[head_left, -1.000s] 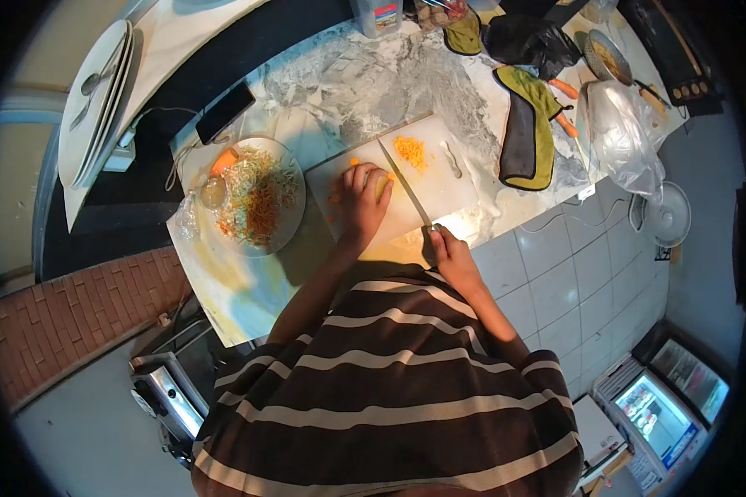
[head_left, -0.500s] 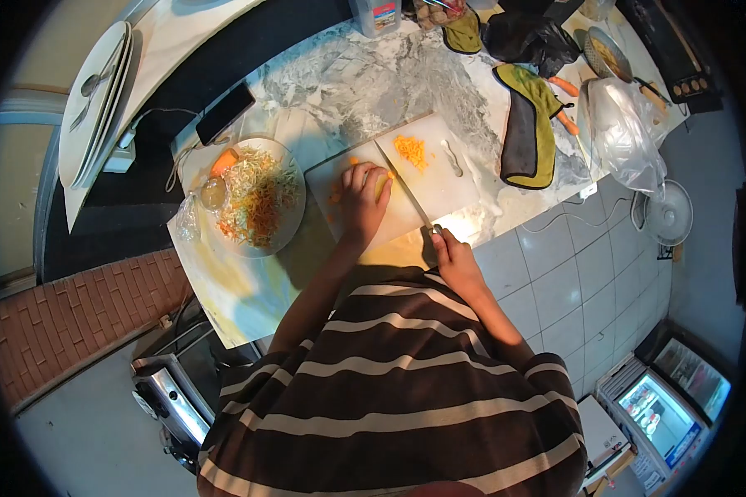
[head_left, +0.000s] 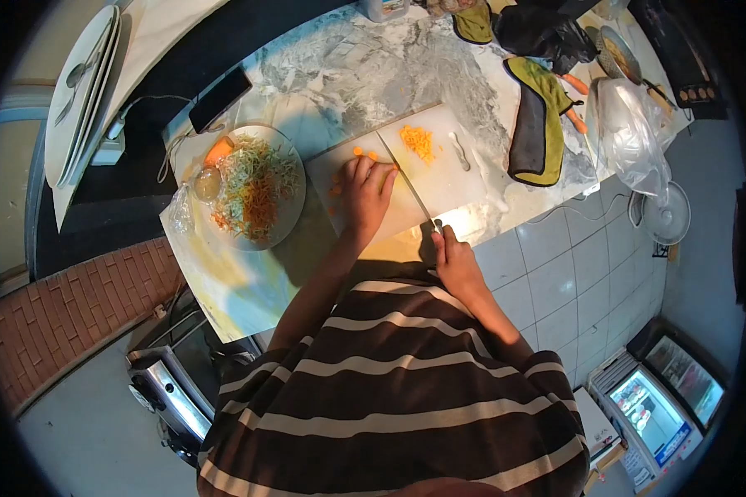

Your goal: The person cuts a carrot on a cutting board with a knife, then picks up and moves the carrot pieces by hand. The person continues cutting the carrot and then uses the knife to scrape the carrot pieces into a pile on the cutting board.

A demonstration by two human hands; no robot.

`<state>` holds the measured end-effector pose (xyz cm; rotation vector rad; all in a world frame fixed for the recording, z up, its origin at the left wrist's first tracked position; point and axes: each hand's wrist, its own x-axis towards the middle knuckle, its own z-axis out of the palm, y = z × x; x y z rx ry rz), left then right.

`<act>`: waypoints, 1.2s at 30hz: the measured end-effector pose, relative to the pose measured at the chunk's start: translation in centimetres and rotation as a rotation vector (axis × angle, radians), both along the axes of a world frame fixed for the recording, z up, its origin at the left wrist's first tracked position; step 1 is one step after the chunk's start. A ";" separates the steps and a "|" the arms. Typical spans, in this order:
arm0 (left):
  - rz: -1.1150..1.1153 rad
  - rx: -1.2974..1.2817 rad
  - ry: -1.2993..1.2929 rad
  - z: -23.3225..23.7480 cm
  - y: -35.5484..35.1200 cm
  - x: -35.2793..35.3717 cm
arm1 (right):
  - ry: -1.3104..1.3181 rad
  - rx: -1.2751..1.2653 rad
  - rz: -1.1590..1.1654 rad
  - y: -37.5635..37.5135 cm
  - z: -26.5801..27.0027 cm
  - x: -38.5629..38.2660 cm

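On a white cutting board (head_left: 439,184), my left hand (head_left: 366,195) is closed, its curled fingers pressing down a piece of carrot that they mostly cover. Small orange carrot pieces (head_left: 365,153) lie just beyond those fingertips, and more sit to the left of the hand. My right hand (head_left: 457,267) grips the handle of a kitchen knife (head_left: 412,187). The blade runs diagonally across the board, close beside the left fingers. Right of the blade is a small heap of diced carrot (head_left: 418,142).
Left of the board stands a plate (head_left: 288,224) of shredded vegetables (head_left: 255,184) with a carrot chunk (head_left: 220,151). A phone (head_left: 220,99) lies behind it. Towards the right are a green-and-black cloth (head_left: 539,124), carrots (head_left: 575,120), a clear plastic bag (head_left: 630,132) and a pan (head_left: 618,55).
The whole view has shifted slightly. My left fingers have drawn closer together over the carrot, and the knife blade has moved a little left on the board.
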<state>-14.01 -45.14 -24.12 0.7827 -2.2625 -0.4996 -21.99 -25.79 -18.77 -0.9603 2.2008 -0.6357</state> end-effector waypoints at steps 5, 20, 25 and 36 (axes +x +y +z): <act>-0.022 0.027 -0.005 -0.2 -0.1 0.0 | -0.036 0.068 -0.004 -0.6 -0.1 0.9; -0.051 0.024 -0.038 0.0 -0.3 0.0 | -0.059 0.059 0.034 -2.1 -1.1 -0.4; -0.048 -0.008 -0.030 -0.1 -0.1 0.0 | -0.113 -0.098 0.065 -0.9 -1.4 -2.4; 0.035 -0.029 -0.115 -0.4 0.5 -0.2 | -0.145 0.046 -0.037 1.0 0.0 -1.5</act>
